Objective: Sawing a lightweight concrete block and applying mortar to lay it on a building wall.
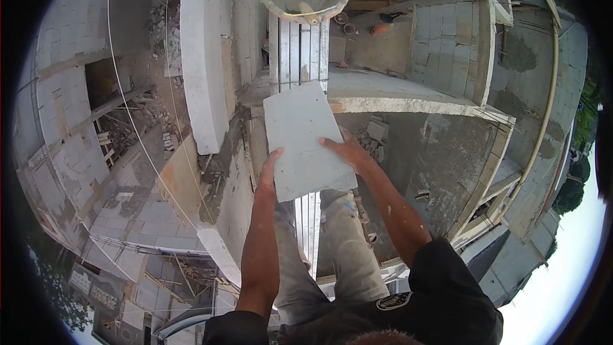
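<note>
Between my two hands is a flat, light grey concrete block (303,144), tilted slightly and held in front of my legs. My left hand (269,169) grips its left edge near the lower corner, thumb on the face. On the opposite edge my right hand (345,148) is closed round the block, its thumb also lying on the face. The fingers behind the block are hidden. Beneath it runs a narrow metal plank (299,57), which continues between my legs. A round mortar-smeared bucket (271,3) stands at the plank's far end, with a tool handle (308,13) over its near rim.
A thick pale wall top (207,57) rises left of the plank. To the right, a rough-edged block wall (415,107) extends sideways above deep rooms with rubble (377,131). A thin string line (121,83) crosses the left side. A long pole (548,108) stands far right.
</note>
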Motion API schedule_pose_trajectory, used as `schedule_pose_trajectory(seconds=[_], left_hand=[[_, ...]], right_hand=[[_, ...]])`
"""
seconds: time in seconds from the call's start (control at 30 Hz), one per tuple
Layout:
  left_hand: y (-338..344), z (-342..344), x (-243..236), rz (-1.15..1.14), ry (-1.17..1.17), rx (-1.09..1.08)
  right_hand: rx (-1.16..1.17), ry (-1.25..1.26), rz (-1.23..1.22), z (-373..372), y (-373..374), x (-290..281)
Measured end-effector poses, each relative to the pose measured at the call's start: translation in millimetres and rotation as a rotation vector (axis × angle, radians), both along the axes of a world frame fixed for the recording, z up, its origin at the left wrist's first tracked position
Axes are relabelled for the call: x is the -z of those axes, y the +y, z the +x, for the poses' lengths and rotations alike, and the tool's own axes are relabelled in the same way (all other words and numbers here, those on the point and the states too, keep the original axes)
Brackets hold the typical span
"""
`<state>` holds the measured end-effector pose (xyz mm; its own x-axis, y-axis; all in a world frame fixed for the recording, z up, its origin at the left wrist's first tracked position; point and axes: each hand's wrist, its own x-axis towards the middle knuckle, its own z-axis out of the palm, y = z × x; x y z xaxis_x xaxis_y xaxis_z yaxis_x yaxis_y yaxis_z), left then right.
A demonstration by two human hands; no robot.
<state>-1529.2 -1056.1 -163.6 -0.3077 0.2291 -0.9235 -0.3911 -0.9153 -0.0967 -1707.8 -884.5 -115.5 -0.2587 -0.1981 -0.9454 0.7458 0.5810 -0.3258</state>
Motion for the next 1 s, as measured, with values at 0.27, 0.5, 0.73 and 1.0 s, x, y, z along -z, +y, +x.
schedule_pose_trajectory(seconds=[0.27,0.5,0.73,1.0], left_hand=[[-26.1,-21.1,52.7,-0.149,-0.01,0.264],[-61.1,-50.5,52.5,-0.555,0.037,0.39],[-34.0,-52.2,-7.1,-1.546,0.449,1.285],[-14.2,-84.8,7.3,-1.869,0.353,1.058]], right_hand=[[-0.146,0.213,0.176,-30.7,-45.8,55.0],[-0.293,0.015,0.275,-74.0,-104.9,87.3],[-0.396,0.082,0.326,-94.5,-102.8,125.4],[-0.594,0.143,0.168,-80.1,-139.5,77.2]])
